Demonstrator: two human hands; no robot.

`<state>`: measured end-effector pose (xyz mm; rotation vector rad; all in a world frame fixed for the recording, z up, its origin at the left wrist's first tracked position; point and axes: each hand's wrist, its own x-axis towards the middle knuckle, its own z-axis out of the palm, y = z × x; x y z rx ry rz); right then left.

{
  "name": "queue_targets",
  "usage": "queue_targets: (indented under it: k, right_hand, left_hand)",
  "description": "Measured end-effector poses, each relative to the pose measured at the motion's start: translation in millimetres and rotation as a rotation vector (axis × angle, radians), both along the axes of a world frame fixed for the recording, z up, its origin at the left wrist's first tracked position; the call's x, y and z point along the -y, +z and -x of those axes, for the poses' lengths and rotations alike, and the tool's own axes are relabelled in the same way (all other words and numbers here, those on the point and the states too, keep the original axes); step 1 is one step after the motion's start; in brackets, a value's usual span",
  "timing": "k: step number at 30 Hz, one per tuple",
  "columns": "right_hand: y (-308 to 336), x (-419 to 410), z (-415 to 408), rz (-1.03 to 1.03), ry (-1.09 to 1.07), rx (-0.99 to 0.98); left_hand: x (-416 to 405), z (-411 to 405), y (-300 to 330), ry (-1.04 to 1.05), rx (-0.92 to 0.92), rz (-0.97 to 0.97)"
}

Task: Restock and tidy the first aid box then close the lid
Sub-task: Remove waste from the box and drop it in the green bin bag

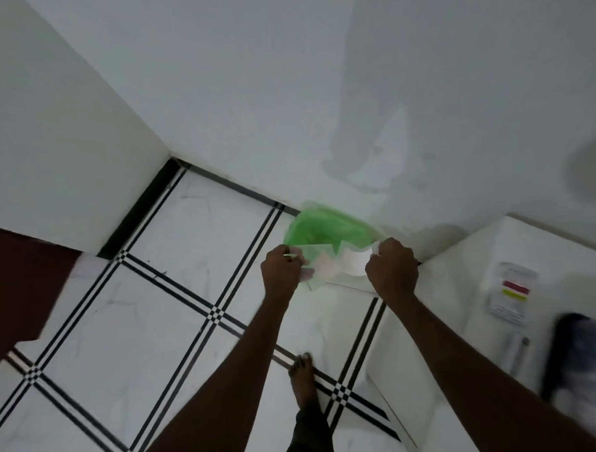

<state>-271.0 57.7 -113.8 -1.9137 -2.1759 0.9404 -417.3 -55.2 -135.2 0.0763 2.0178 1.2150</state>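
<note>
I look down at a tiled floor. A bin lined with a green plastic bag [323, 230] stands against the wall. Both arms reach out over it. My left hand [281, 272] pinches one side of a thin clear wrapper [320, 270], and my right hand [391, 268] grips its other side, holding it stretched just above the bin's near rim. Something white and round [353, 262] shows between the hands; I cannot tell what it is. The first aid box is not clearly in view.
A white counter or cabinet [461, 287] stands at the right, carrying a white packet with red and yellow labels [511, 292], a white tube [515, 351] and a dark blurred object [581, 354]. My bare foot [303, 377] is on the floor. A dark red surface [21, 286] lies at left.
</note>
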Motion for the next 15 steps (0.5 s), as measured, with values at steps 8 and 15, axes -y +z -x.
queue_targets:
  k: [8,15]
  right_hand:
    - [-207,-49,95,0.389,-0.319,-0.027]
    - [-269,-41,113,0.701,-0.558,-0.326]
  left_hand:
    - [-64,67,-194,0.045,0.212,0.071]
    - [-68,69,-255,-0.042,0.266,0.142]
